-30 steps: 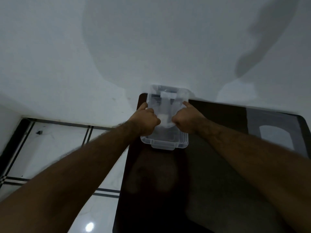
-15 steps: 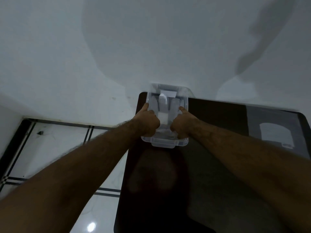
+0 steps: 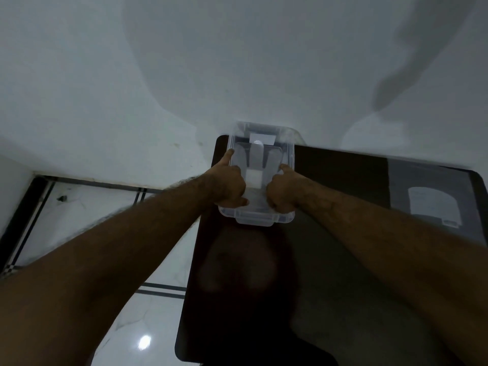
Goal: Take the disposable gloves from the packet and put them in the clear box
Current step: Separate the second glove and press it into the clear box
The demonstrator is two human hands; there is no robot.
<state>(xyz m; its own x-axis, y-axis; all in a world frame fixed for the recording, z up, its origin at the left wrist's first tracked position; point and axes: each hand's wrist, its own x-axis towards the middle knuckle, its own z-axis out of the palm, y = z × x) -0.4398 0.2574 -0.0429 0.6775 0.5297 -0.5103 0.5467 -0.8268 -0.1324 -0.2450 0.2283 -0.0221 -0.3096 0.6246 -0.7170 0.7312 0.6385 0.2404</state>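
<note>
The clear box [image 3: 265, 219] stands at the far left corner of the dark table [image 3: 343, 273], against the wall. A translucent disposable glove [image 3: 254, 158] lies spread flat in the box, fingers pointing away from me. My left hand [image 3: 229, 184] and my right hand [image 3: 282, 190] rest over the box's near half, fingers curled on the glove's cuff end and thumbs stretched forward along the side rims. A white patch shows between the two hands. The flat packet [image 3: 433, 207] with a pale label lies at the table's far right.
A white wall [image 3: 237, 62] rises directly behind the box. The table's left edge drops to a glossy white tiled floor [image 3: 79, 215] with dark border lines. My forearms cross the near part of the table.
The glove, bunched between my hands a second ago, now lies spread out with its fingers towards the far end. Both hands have slid slightly nearer me, thumbs extended.
</note>
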